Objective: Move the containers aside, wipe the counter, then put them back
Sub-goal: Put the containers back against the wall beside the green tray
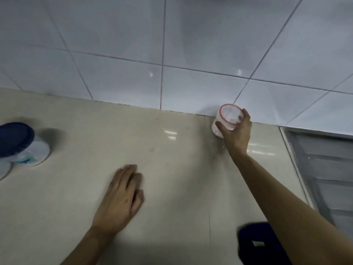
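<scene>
The right hand (236,133) had its fingers clamped around a red-rimmed container (227,119) at the wall. The left hand (122,197) lay flat, fingers together, on the counter (76,197).

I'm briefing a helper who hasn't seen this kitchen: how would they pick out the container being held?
Follow the beige counter back to the white tiled wall. Just left of the metal sink, against that wall, stands a small white tub in the grip of the right hand. Its clear lid has a red rim, unlike the blue-lidded containers far left.

white tiled wall (118,44) behind; steel sink drainboard (324,169) at right.
</scene>
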Tool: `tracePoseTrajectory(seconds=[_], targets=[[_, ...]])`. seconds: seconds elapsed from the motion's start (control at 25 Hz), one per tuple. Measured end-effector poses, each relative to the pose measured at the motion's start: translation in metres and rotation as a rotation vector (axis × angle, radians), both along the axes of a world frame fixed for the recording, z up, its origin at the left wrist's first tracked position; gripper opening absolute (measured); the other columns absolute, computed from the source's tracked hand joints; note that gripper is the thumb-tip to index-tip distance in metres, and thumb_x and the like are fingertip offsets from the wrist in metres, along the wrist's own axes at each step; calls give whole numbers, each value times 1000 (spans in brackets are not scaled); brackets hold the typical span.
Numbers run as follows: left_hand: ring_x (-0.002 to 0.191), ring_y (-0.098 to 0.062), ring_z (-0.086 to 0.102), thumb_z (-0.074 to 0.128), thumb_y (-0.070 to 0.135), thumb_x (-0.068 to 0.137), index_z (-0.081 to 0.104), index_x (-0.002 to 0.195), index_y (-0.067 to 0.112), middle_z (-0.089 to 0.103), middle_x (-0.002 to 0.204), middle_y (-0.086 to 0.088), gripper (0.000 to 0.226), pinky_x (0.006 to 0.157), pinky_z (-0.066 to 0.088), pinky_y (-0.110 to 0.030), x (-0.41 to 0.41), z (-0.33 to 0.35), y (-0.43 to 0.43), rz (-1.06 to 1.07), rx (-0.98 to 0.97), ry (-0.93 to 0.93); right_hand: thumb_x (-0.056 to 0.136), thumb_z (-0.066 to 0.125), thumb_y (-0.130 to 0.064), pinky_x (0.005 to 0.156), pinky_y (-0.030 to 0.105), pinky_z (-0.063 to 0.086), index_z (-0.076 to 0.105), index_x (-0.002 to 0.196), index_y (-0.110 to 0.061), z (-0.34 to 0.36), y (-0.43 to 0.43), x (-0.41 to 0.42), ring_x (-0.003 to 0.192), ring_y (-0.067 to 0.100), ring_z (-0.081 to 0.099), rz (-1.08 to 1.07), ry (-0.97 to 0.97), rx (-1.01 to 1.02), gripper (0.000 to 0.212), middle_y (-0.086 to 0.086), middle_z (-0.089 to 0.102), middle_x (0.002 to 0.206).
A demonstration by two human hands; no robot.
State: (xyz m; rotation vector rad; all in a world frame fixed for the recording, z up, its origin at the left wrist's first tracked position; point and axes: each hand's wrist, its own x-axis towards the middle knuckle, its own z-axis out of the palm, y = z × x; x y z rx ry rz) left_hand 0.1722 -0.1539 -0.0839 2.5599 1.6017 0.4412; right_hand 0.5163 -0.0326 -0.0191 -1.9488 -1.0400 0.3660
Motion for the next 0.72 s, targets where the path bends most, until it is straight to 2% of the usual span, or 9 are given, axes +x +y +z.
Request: tracePoseTrajectory(seconds=[0.24,0.36,0.44,0.48,0.56,0.64,0.72], targets=[[131,-33,42,44,31,89,59,121,2,52,136,-21,46,115,23,-44,0,-1,2,-2,52,1,69,80,-39,102,39,40,23,143,-22,-2,11,13,128,32,44,19,-29,-44,95,11,39,141],[131,-32,42,47,30,88,61,119,2,53,135,-20,44,113,26,-46,-1,-4,0,14,81,-10,68,77,-51,113,47,28,16,147,-20,-2,2,10,138,34,30,-83,-109,-109,104,17,27,150],[130,-32,44,50,29,87,62,117,2,55,134,-20,42,113,27,-46,3,-3,0,38,90,-10,69,69,-60,115,53,23,24,145,-16,9,-11,-4,139,34,29,-231,-157,-30,98,17,31,149],[130,-32,45,51,29,87,62,116,3,56,133,-20,40,113,28,-45,6,-2,0,42,88,-15,71,66,-58,113,50,27,32,141,-13,18,-20,-16,135,34,35,-247,-145,52,89,17,38,145],[130,-31,44,53,27,89,62,114,4,57,132,-19,36,113,28,-43,4,3,-6,58,57,-61,80,64,-42,107,42,36,43,133,-12,35,-37,-57,125,31,45,-96,-139,133,64,14,48,134],[132,-27,40,54,27,90,62,114,5,57,133,-17,34,113,29,-42,-15,11,-19,83,18,-168,87,62,-31,102,43,41,48,128,-13,49,-48,-111,117,28,50,221,-199,49,47,11,54,128],[135,-22,37,51,28,95,61,118,7,53,137,-12,33,113,30,-40,-53,25,-37,89,-30,-288,87,62,-29,101,47,41,52,124,-13,55,-48,-169,107,30,56,547,-307,-53,41,10,58,124]])
